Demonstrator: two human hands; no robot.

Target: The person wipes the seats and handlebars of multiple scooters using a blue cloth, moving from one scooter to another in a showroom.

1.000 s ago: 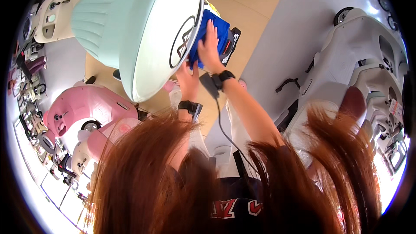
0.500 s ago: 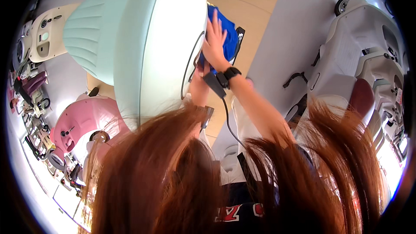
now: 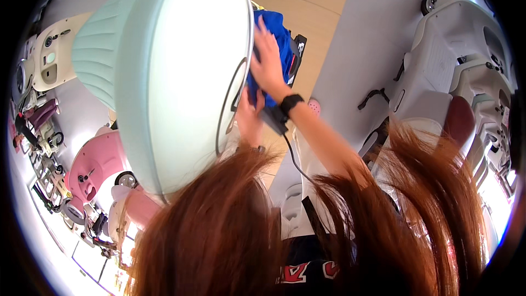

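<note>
My right hand (image 3: pixel 267 60), with a black band on its wrist, reaches up with fingers stretched out. It lies against a bundle of blue cloth (image 3: pixel 283 35), its fingertips close to the rim of a raised, pale mint scooter seat (image 3: pixel 197 71). Lower down, my left hand (image 3: pixel 250 116) is held up beside the seat's edge, near the bottom of the blue cloth; its fingers are partly hidden and blurred. A dark, flat piece with a black cable (image 3: pixel 274 121) hangs beneath my right wrist. Black trim (image 3: pixel 298 55) shows at the cloth's right.
Pale scooters (image 3: pixel 422 66) stand along the right, one with a dark red seat (image 3: pixel 457 119). On the left are a cream scooter (image 3: pixel 50 55) and a pink scooter (image 3: pixel 96 164). A pink clog (image 3: pixel 314 107) shows on the floor. Brown hair covers much of the lower view.
The mint seat now takes up more of the view and sits further left. Both hands appear slightly lower, and more black trim shows beside the blue cloth.
</note>
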